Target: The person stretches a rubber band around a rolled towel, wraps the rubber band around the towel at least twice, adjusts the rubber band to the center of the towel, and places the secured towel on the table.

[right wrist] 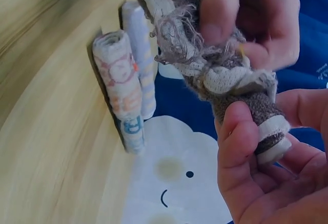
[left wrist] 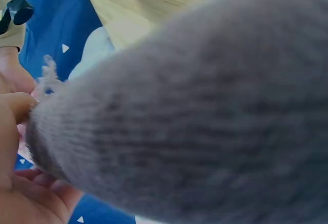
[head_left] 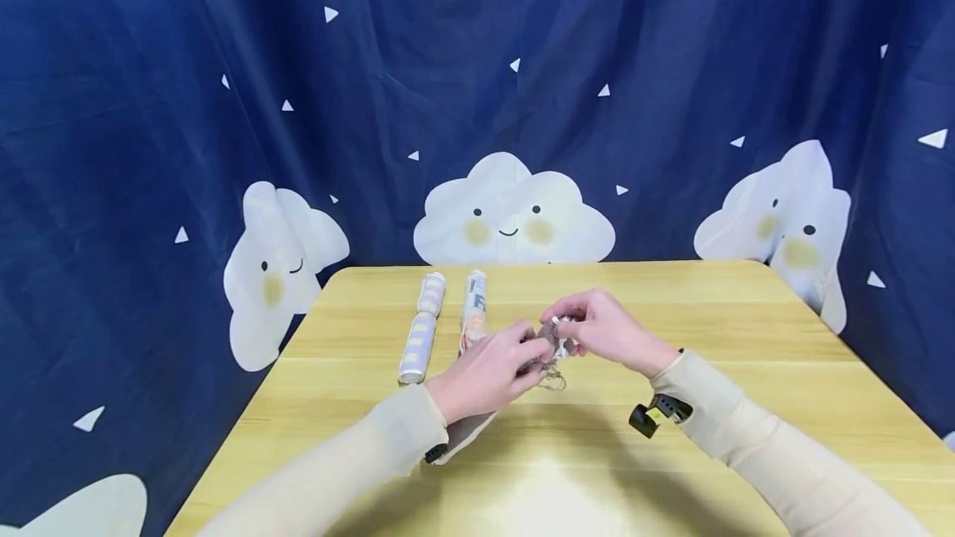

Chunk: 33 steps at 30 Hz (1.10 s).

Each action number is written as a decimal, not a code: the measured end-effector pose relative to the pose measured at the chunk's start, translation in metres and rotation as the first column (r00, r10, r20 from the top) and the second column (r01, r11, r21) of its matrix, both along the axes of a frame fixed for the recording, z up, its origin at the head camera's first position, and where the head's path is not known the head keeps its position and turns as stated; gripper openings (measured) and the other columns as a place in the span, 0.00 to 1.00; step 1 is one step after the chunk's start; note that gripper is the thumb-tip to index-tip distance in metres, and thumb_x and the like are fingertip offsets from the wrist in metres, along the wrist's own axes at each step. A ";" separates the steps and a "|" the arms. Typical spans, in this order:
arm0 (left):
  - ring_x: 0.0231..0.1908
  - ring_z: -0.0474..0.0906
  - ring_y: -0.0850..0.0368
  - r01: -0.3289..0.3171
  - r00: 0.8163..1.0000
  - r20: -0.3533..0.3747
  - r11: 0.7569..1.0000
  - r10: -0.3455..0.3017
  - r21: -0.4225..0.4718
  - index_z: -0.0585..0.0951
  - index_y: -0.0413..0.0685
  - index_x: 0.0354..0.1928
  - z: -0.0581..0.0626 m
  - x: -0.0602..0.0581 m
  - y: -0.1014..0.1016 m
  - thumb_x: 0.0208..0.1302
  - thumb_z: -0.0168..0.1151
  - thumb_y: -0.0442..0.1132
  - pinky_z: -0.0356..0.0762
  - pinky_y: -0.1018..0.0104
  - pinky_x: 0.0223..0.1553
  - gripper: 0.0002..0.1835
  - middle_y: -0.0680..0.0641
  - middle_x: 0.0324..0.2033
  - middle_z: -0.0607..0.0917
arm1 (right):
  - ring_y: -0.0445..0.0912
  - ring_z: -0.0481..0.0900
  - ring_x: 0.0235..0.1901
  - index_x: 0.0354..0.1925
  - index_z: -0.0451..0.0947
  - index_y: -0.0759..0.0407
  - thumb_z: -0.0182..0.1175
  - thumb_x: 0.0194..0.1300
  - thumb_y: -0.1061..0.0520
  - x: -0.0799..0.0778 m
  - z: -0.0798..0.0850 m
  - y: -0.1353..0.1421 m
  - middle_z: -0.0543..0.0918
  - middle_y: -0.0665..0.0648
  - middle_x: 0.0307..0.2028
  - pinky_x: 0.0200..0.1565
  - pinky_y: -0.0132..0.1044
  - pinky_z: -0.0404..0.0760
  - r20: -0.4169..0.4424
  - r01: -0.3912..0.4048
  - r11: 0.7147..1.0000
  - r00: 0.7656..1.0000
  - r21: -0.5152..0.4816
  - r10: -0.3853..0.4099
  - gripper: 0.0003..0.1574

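Note:
Above the table, both hands hold a grey knit sock with white bands and loose threads (right wrist: 266, 106). My left hand (head_left: 488, 367) pinches its bunched middle, thumb and fingers bent around the fabric. At the narrow, white-banded end, my right hand (head_left: 604, 330) grips it between thumb and fingers. A wide stretch of the grey knit (left wrist: 195, 111) fills most of the left wrist view and hides much behind it. Frayed threads (right wrist: 177, 34) stick out beside the left thumb.
Two rolled cloths lie on the wooden table (head_left: 671, 297), left of the hands: a lilac one with pale yellow patches (head_left: 419, 342) and a white printed one (head_left: 474, 305), partly behind the left hand. A dark blue curtain (head_left: 448, 89) with clouds hangs beyond the table's far edge.

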<state>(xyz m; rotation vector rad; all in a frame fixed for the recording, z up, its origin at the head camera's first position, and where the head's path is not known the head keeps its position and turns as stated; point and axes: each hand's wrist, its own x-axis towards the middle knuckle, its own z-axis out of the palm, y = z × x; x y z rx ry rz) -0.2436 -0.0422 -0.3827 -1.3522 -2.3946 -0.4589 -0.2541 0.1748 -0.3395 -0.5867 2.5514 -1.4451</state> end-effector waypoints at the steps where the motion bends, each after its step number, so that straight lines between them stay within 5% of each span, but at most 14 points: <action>1: 0.26 0.69 0.67 0.013 1.000 -0.015 1.000 -0.013 -0.004 0.79 0.56 0.40 -0.001 0.000 -0.002 0.69 0.58 0.36 0.66 0.81 0.26 0.04 0.54 0.38 0.74 | 0.45 0.77 0.23 0.46 0.83 0.65 0.54 0.65 0.66 0.000 0.000 0.000 0.85 0.56 0.29 0.26 0.36 0.79 0.008 0.003 1.000 1.000 -0.009 -0.003 0.15; 5: 0.25 0.68 0.66 0.066 0.996 -0.053 0.997 -0.067 -0.027 0.77 0.55 0.36 -0.003 -0.002 -0.006 0.69 0.56 0.34 0.65 0.80 0.26 0.06 0.52 0.38 0.72 | 0.44 0.76 0.22 0.47 0.83 0.66 0.55 0.64 0.66 -0.002 0.000 0.003 0.86 0.56 0.31 0.25 0.34 0.77 0.036 0.015 0.999 0.999 -0.035 -0.014 0.15; 9: 0.26 0.68 0.66 0.109 0.994 -0.019 0.994 -0.110 -0.023 0.75 0.55 0.34 -0.005 -0.004 -0.010 0.67 0.54 0.32 0.66 0.81 0.27 0.08 0.53 0.40 0.71 | 0.43 0.74 0.21 0.47 0.83 0.67 0.56 0.65 0.66 -0.006 -0.002 0.008 0.86 0.56 0.32 0.23 0.33 0.75 0.076 0.033 0.997 0.997 -0.072 -0.028 0.14; 16: 0.31 0.73 0.66 0.102 0.986 0.124 0.994 -0.106 0.044 0.75 0.54 0.35 0.002 -0.004 -0.017 0.68 0.53 0.31 0.71 0.79 0.31 0.08 0.55 0.43 0.74 | 0.42 0.72 0.21 0.50 0.80 0.69 0.53 0.64 0.67 -0.010 -0.006 0.016 0.86 0.57 0.35 0.24 0.33 0.73 0.169 0.051 0.973 0.986 -0.223 -0.013 0.18; 20: 0.35 0.74 0.65 0.057 0.964 0.249 0.990 -0.088 0.132 0.75 0.56 0.36 0.003 -0.009 -0.019 0.66 0.54 0.30 0.74 0.74 0.36 0.09 0.57 0.41 0.76 | 0.44 0.73 0.21 0.53 0.81 0.68 0.52 0.66 0.67 -0.011 -0.006 0.015 0.86 0.58 0.39 0.24 0.34 0.75 0.147 0.005 0.973 0.989 -0.231 0.030 0.19; 22: 0.38 0.74 0.63 0.033 0.934 0.343 0.981 -0.098 0.191 0.75 0.56 0.37 0.001 -0.012 -0.019 0.65 0.54 0.29 0.75 0.72 0.38 0.10 0.57 0.41 0.78 | 0.46 0.75 0.21 0.53 0.83 0.64 0.51 0.69 0.66 -0.010 -0.004 0.015 0.86 0.58 0.41 0.24 0.36 0.76 0.094 -0.059 0.981 0.993 -0.185 0.077 0.19; 26: 0.33 0.71 0.62 -0.021 0.845 0.515 0.954 -0.144 0.301 0.75 0.54 0.37 0.001 -0.015 -0.019 0.61 0.52 0.26 0.70 0.70 0.34 0.12 0.56 0.33 0.77 | 0.47 0.77 0.21 0.52 0.84 0.53 0.56 0.74 0.57 -0.004 0.000 0.013 0.86 0.57 0.37 0.25 0.37 0.79 -0.056 -0.165 0.984 0.985 -0.064 0.161 0.14; 30: 0.31 0.70 0.61 -0.049 0.767 0.614 0.937 -0.186 0.345 0.75 0.52 0.39 0.004 -0.015 -0.018 0.60 0.51 0.25 0.67 0.71 0.33 0.12 0.54 0.31 0.76 | 0.44 0.78 0.25 0.52 0.84 0.47 0.66 0.67 0.50 0.001 0.002 0.011 0.85 0.53 0.35 0.26 0.36 0.79 -0.181 -0.169 0.985 0.968 0.035 0.172 0.15; 33: 0.34 0.71 0.60 -0.049 0.731 0.654 0.941 -0.195 0.335 0.75 0.52 0.42 0.005 -0.013 -0.018 0.62 0.50 0.26 0.69 0.70 0.36 0.13 0.53 0.37 0.79 | 0.45 0.78 0.25 0.50 0.84 0.47 0.67 0.66 0.53 0.004 0.003 0.009 0.84 0.52 0.35 0.27 0.35 0.80 -0.208 -0.162 0.985 0.963 0.062 0.171 0.14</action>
